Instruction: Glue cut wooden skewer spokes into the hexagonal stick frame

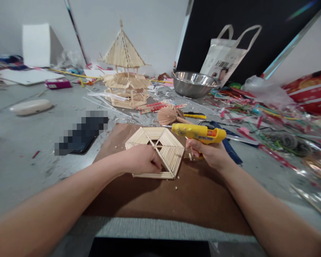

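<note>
A hexagonal panel of pale wooden sticks (172, 153) lies on a brown sheet (160, 203), with an opening at its centre. My left hand (146, 159) is over the panel's lower left part, its fingers closed and pointing down at the sticks near the front edge; what they hold, if anything, is hidden. My right hand (207, 151) is wrapped round the handle of a yellow glue gun (198, 132), to the right of the panel. The gun's nozzle points left, above the panel's back right edge.
Behind stands a stick pavilion (124, 53), with red-tipped sticks (155, 106), a paper fan (167, 116) and a yellow cutter (195, 115) nearer. A metal bowl (194, 85) and bag (222, 59) stand back right. A dark phone (82, 137) lies left; scraps clutter the right.
</note>
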Demonstrator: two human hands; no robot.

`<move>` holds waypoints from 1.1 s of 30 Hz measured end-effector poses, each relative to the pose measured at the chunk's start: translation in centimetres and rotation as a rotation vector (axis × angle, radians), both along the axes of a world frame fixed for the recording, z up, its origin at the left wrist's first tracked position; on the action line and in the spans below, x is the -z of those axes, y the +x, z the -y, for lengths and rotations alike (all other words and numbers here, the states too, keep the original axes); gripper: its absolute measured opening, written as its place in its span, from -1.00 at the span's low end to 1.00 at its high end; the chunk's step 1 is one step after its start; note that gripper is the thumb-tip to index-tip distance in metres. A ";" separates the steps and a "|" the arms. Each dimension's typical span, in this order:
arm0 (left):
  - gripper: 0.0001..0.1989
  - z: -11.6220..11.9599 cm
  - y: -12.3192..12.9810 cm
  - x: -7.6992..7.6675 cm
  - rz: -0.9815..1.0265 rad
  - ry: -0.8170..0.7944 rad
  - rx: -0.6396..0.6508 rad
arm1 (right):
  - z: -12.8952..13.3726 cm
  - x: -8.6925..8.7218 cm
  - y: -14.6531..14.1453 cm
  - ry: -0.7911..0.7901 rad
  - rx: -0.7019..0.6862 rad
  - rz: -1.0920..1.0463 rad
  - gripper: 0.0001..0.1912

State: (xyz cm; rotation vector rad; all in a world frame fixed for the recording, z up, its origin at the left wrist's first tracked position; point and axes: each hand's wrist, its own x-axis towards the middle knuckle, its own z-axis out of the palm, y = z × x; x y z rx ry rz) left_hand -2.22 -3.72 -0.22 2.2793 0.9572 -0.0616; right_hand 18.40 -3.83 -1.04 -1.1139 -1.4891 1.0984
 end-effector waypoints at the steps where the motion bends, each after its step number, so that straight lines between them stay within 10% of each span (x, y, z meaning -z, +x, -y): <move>1: -0.77 0.0 0.0 0.0 -0.002 -0.003 0.000 | 0.0 0.0 0.0 0.003 0.001 0.002 -0.74; 26: -0.79 -0.2 -0.1 0.1 0.015 0.001 0.017 | 0.0 -0.3 0.2 -0.021 -0.003 0.022 -0.75; 33: -0.79 -0.1 -0.3 0.1 0.011 0.001 0.015 | 0.1 -3.3 3.9 -0.264 -0.283 0.386 -0.69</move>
